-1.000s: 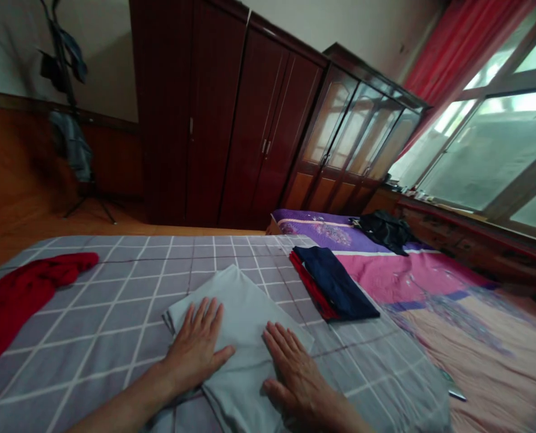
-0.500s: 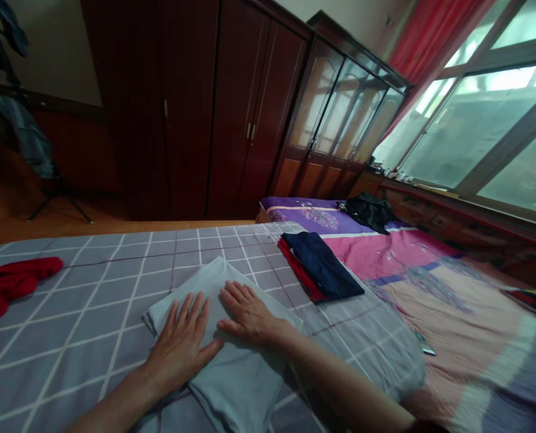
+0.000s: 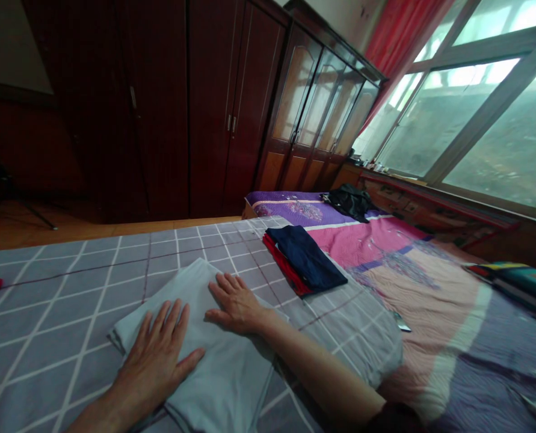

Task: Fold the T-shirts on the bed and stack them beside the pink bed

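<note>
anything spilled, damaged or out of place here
No spill or damage shows. The black bundle looks untidy, crumpled on the patterned bedspread; the pale cloth under the left hand and right hand lies mostly flat.

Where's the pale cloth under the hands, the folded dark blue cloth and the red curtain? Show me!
Pale cloth (image 3: 225,362), head view: its uncovered middle.
Dark blue cloth (image 3: 308,260), head view: middle of its top.
Red curtain (image 3: 396,45), head view: middle of its visible part.

1. Left hand (image 3: 156,349) and right hand (image 3: 237,307) are both just flat on a pale grey cloth (image 3: 225,376).
2. Cloth's sitting on a checked bedsheet (image 3: 62,313).
3. Folded navy-and-red stack (image 3: 307,257) is nearby, off right.
</note>
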Demonstrator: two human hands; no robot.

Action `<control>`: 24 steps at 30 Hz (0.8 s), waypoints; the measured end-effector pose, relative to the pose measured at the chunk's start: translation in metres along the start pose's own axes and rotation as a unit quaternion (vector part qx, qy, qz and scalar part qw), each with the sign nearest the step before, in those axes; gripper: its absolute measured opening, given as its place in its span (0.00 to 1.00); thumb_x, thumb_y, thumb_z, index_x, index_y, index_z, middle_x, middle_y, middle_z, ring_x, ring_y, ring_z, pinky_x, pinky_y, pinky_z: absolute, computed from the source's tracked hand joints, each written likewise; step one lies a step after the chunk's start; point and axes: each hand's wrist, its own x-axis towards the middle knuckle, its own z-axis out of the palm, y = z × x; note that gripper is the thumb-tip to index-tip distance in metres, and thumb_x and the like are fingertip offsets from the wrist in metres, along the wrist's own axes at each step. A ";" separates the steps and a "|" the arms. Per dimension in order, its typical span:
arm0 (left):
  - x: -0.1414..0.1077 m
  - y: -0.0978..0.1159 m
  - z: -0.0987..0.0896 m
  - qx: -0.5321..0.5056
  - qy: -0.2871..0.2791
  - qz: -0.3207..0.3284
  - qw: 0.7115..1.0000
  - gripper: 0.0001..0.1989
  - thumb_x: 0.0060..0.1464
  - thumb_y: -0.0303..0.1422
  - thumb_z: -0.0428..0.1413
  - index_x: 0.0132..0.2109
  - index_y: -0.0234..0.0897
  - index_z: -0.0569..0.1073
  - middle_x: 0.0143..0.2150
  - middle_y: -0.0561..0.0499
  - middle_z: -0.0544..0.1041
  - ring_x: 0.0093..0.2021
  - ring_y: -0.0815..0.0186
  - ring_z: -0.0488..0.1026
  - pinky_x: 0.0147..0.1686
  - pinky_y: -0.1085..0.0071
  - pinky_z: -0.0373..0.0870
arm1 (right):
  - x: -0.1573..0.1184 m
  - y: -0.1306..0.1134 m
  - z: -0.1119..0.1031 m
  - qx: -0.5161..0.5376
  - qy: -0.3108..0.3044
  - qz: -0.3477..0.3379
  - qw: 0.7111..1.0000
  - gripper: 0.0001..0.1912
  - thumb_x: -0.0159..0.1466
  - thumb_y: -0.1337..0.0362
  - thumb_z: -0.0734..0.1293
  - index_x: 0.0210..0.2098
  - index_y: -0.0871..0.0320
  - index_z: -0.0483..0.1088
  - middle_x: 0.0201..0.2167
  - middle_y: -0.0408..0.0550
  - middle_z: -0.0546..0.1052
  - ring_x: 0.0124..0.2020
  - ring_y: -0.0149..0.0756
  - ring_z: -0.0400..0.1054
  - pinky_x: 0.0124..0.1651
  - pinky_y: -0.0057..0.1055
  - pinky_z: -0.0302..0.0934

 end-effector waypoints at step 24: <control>-0.002 0.000 -0.004 0.042 0.071 0.049 0.995 0.40 0.54 0.54 0.46 0.62 0.24 0.61 0.64 0.34 0.59 0.65 0.46 0.50 0.62 0.48 0.41 | -0.145 -0.066 0.020 -0.129 0.159 -0.186 0.961 0.23 0.67 0.60 0.60 0.61 0.55 0.57 0.62 0.45 0.62 0.65 0.41 0.49 0.66 0.41 0.38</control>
